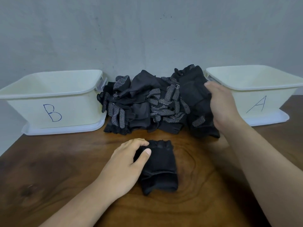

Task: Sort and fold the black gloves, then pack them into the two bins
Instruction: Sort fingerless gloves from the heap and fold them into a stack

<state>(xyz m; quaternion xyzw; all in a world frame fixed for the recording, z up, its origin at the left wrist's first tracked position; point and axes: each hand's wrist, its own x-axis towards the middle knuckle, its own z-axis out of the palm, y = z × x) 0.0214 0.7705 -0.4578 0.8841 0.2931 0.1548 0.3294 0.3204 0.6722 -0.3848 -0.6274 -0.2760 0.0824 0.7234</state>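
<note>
Left hand (129,163) pinching folded knit glove (160,167), right hand (224,105) gripping dotted glove pile (147,102)

Glove pile (144,102) filling the gap between bin B (73,110) and bin A (278,102), bin tops open, tabletop (57,161) free front-left

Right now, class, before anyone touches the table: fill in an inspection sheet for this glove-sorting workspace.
Surface: brown wooden table, grain visible.
Job's things: folded glove at the front; glove pile between bin B and bin A; no gloves seen in either bin.
Clutter: nothing seen.
Grips: left hand holds the folded glove; right hand grips a black glove at the pile's end nearest bin A.
Cables: nothing seen.
Surroundings: grey wall behind the bins.
</note>
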